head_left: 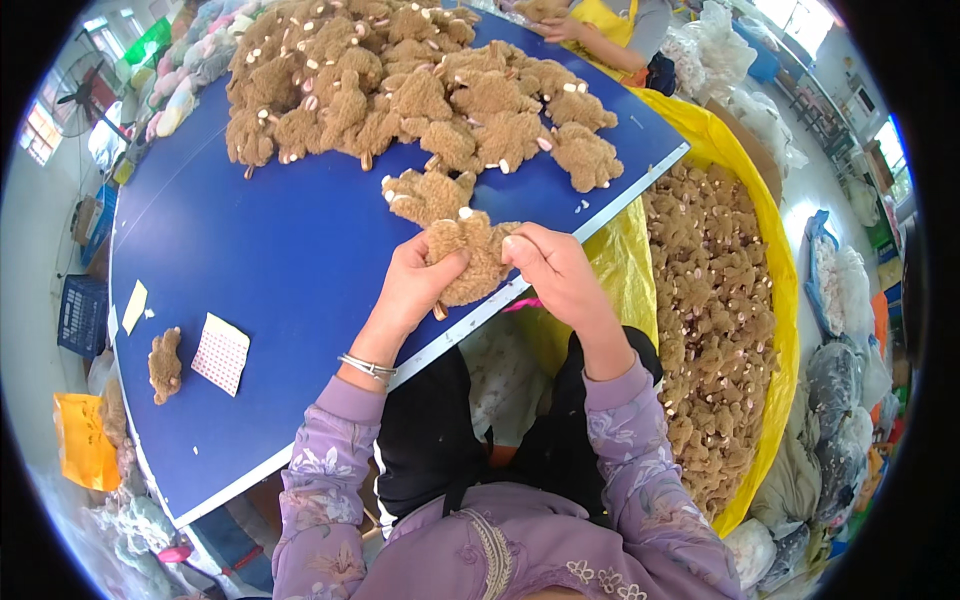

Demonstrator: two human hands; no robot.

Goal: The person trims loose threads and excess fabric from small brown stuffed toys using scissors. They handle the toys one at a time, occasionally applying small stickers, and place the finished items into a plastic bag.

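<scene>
Near the table's front edge, both my hands hold one small brown plush toy with curly fur and pale tips. My left hand grips its left side, thumb pressed across the fur. On the other side my right hand is closed, fingers pinching the toy's right edge. Just beyond it, another brown plush piece lies on the blue table. A large heap of similar plush pieces covers the far part of the tabletop.
To the right, a big yellow sack stands full of brown plush pieces. At the table's left lie a single plush piece and a dotted sticker sheet. A co-worker's arm reaches in at the far side. Plastic bags crowd the right.
</scene>
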